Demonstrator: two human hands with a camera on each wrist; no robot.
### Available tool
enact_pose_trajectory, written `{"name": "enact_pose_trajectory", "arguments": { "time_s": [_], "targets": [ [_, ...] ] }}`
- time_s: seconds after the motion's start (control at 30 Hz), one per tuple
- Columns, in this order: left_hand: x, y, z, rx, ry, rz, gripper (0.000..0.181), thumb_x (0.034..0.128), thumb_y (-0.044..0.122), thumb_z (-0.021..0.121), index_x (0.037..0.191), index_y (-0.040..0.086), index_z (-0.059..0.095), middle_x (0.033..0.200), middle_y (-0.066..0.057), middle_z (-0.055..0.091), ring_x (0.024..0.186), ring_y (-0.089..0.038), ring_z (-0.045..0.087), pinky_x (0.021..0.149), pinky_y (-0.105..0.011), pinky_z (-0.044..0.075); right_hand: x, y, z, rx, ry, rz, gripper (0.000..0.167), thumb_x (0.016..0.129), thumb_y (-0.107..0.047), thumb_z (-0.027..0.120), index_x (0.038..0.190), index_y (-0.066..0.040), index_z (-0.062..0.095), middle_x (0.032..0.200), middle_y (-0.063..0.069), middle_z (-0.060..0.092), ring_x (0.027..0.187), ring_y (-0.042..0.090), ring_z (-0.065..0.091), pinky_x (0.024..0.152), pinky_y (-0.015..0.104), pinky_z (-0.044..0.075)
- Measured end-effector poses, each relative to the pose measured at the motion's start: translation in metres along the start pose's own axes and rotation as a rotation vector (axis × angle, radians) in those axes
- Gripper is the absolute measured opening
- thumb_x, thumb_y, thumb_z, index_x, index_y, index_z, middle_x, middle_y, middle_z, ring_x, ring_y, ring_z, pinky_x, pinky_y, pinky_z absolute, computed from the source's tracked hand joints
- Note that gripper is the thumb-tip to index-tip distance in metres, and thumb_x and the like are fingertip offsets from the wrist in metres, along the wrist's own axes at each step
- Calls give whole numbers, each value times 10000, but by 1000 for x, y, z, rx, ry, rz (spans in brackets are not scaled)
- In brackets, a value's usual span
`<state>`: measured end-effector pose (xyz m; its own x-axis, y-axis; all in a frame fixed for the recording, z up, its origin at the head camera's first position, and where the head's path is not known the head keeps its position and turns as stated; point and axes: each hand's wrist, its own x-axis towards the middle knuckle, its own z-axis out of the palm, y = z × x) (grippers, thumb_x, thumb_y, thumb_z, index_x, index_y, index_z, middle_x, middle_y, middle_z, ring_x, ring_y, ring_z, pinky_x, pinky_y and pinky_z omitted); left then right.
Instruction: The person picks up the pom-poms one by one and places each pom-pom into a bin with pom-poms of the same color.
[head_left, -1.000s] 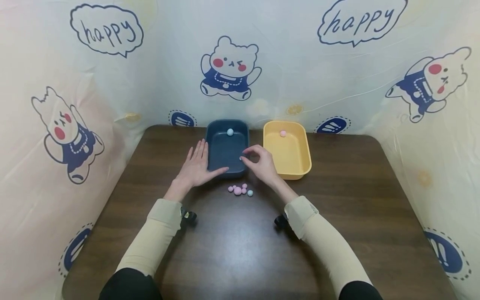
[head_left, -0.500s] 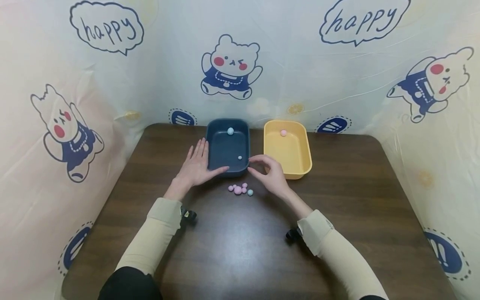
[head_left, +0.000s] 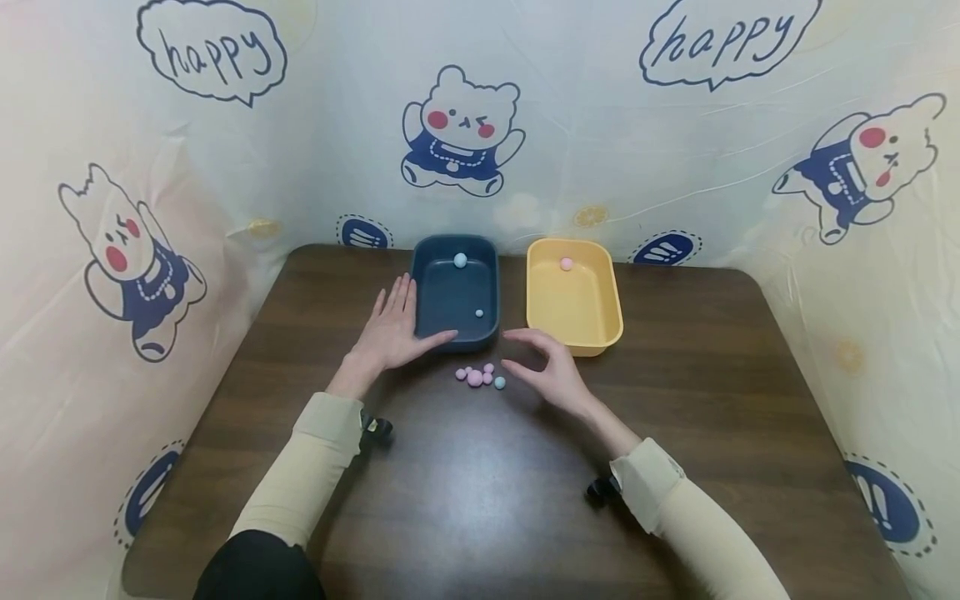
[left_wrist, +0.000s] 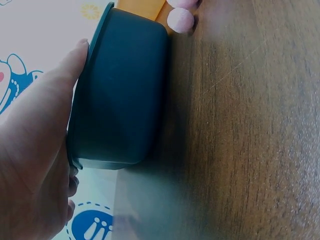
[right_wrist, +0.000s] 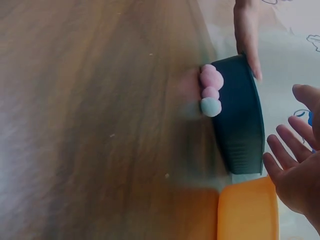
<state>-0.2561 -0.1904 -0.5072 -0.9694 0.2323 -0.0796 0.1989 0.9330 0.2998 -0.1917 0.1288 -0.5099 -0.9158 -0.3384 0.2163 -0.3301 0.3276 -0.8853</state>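
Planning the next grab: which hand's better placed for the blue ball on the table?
Probably the right hand: empty, fingers parted near the blue ball; the left hand touches the dark-blue bin.

The dark blue tray (head_left: 453,293) looks like smooth plastic, matt along its side. Right of that tray, the yellow tray (head_left: 576,304) appears to be similar smooth plastic. In front of the dark blue tray, the pink balls (head_left: 475,378) and pale blue ball (head_left: 500,383) look matt and slightly fuzzy. The worktop (head_left: 465,500) under it shows wood grain with a soft gloss; the creased backdrop (head_left: 322,142) behind it looks like thin cloth.
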Motion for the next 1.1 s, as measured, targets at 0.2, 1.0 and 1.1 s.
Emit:
{"name": "enact_pose_trajectory", "arguments": {
  "time_s": [0.2, 1.0, 1.1],
  "targets": [
    [0, 0, 0, 0, -16, -5, 1371, 877, 994, 421, 1763, 49, -29, 1863, -131, -101, 1754, -360, -36, 1423, -568, -7, -10, 5, -3, -63, -72, 4, 525, 958, -111, 862, 1446, -30, 687, 1505, 124, 702, 1440, 318, 636, 1263, 557, 471],
    [0, 0, -1, 2, -19, 2, 1370, 878, 996, 412, 1761, 65, -69, 1863, -137, -109, 1752, -380, -19, 1419, -588, -1, -13, 103, 27, -250, -163, -20, 533, 953, -399, 871, 1433, -227, 713, 1560, -26, 660, 1490, 194, 605, 1269, 478, 476],
    [-1, 0, -1, -6, -19, 0, 1368, 876, 996, 415, 1762, 74, -69, 1865, -133, -101, 1755, -362, -39, 1422, -575, -8, -12, 102, 28, -261, -178, 7, 528, 963, -390, 860, 1440, -219, 713, 1579, -25, 648, 1518, 198, 580, 1291, 479, 452]
  ]
}}
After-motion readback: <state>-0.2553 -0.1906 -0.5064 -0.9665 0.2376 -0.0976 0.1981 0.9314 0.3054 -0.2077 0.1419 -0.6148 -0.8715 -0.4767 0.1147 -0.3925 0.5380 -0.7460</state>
